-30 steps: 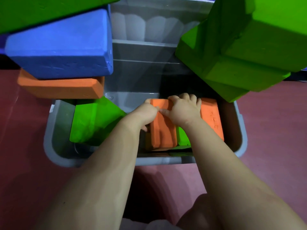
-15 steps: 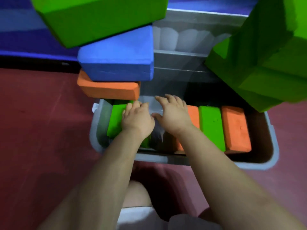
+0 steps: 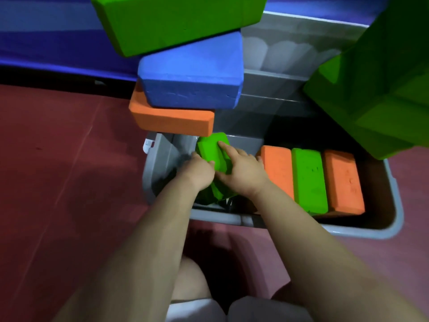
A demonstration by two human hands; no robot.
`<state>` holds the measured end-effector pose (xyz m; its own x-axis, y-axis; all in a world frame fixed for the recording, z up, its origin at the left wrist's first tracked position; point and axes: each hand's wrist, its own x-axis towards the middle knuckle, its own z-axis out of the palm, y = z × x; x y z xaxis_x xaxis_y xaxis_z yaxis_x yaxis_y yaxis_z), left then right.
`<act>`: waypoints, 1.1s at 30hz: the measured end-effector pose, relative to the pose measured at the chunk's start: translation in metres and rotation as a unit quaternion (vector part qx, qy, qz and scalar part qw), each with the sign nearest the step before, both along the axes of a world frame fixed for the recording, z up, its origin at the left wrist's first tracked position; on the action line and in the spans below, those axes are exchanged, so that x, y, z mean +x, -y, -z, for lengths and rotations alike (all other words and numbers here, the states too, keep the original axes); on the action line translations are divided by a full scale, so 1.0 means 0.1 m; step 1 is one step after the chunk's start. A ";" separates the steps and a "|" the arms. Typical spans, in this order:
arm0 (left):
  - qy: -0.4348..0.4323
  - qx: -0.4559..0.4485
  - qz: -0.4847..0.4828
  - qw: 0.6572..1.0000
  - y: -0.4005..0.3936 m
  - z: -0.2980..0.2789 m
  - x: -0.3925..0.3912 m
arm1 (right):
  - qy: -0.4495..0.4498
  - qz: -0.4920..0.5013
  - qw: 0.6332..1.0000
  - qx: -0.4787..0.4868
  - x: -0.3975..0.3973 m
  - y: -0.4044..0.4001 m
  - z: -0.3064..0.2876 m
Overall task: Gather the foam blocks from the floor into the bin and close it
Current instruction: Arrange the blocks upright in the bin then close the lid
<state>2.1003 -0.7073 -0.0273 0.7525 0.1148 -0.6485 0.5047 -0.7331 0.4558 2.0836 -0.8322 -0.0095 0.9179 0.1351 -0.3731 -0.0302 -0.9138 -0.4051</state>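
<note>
Both hands are in the grey bin (image 3: pixel 392 225), on 1 green block (image 3: pixel 212 152) at its left end. Left hand (image 3: pixel 197 171) grasps the block's left edge, fingers curled over it. Right hand (image 3: pixel 243 171) lies on the block's right face, index finger stretched up along it, thumb underneath by the look of it. I read that as grasping too, though the thumb side is partly hidden.

The block sits tilted, its top end up near the far wall and its lower end down in the dark part of the bin. It's not seated flat yet.

Just right of the right hand are 3 blocks packed side by side: orange block (image 3: pixel 277 168), a second green block (image 3: pixel 310 180), then another orange block (image 3: pixel 342 180).

Stacked just beyond the hands, overhanging the bin's far-left corner: orange slab (image 3: pixel 171 119), blue block (image 3: pixel 190 75) and a big green block (image 3: pixel 176 19) on top. Another large green stack (image 3: pixel 376 94) hangs over the far right. What supports either stack is out of view.

Risks, my read:
- Block jams on edge in the left gap and stands proud, so the lid won't close.
- Raising the hands bumps the orange slab overhead and the stack tips.
- Foam compresses, then springs back up after release.

Lid isn't clearly identifiable here.
</note>
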 end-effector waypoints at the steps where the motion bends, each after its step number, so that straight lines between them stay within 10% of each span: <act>1: -0.026 -0.043 -0.012 0.999 0.07 0.03 0.00 | 0.014 -0.005 0.999 -0.038 0.01 0.07 -0.02; 5: -0.069 -0.157 -0.051 0.984 0.26 0.05 0.02 | 0.057 0.011 0.991 -0.120 0.00 0.26 -0.11; 18: -0.110 -0.116 0.030 0.987 0.51 -0.01 0.03 | 0.059 0.072 0.979 -0.181 -0.06 0.46 -0.11; 33: 0.246 0.062 0.190 0.948 0.56 -1.34 0.09 | 0.211 0.129 0.965 -0.086 0.16 0.51 -0.99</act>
